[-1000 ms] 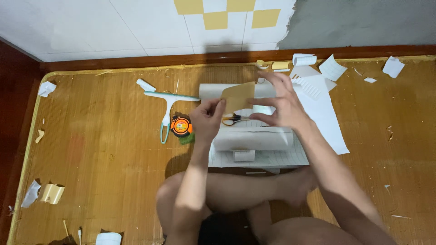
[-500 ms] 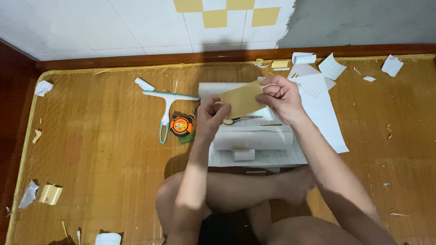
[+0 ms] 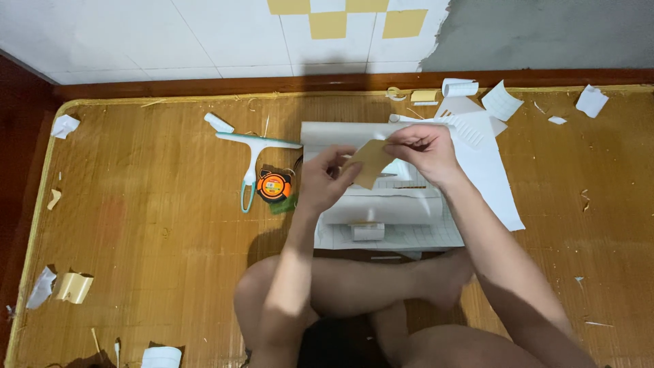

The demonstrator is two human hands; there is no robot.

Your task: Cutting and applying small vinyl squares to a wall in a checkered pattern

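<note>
Left fingers: the left hand [image 3: 323,178] pinches the lower left edge of a tan square of sticky-backed sheet [image 3: 371,162], thumb on top and the other fingers curled beneath.
Right fingers: the right hand [image 3: 419,151] grips the upper right corner of the same tan square between thumb and forefinger, the remaining fingers bent loosely.
Tan square: held in the air between both hands, tilted, above the white roll and the gridded paper, touching neither.
Below the hands: a white roll of backing paper [image 3: 381,208] lies crosswise on a flat gridded sheet [image 3: 409,237]; a second curled white roll [image 3: 340,133] lies just beyond the hands.
Left of the hands: an orange tape measure [image 3: 274,185] sits just beside the left wrist, and a teal-handled squeegee [image 3: 255,146] lies touching or nearly touching it, its blade toward the wall.
Right of the hands: a large white sheet [image 3: 487,174] spreads out from under the right forearm, with smaller curled white offcuts [image 3: 501,102] near the skirting.
Floor: a bamboo mat [image 3: 136,225] carries scattered white and tan scraps, including a tan scrap [image 3: 73,286] at the near left.
Body: the person sits cross-legged, bare legs [image 3: 361,279] folded just before the gridded sheet.
Wall: white tiles with a few yellow squares [image 3: 327,24], grey bare plaster to the right.
</note>
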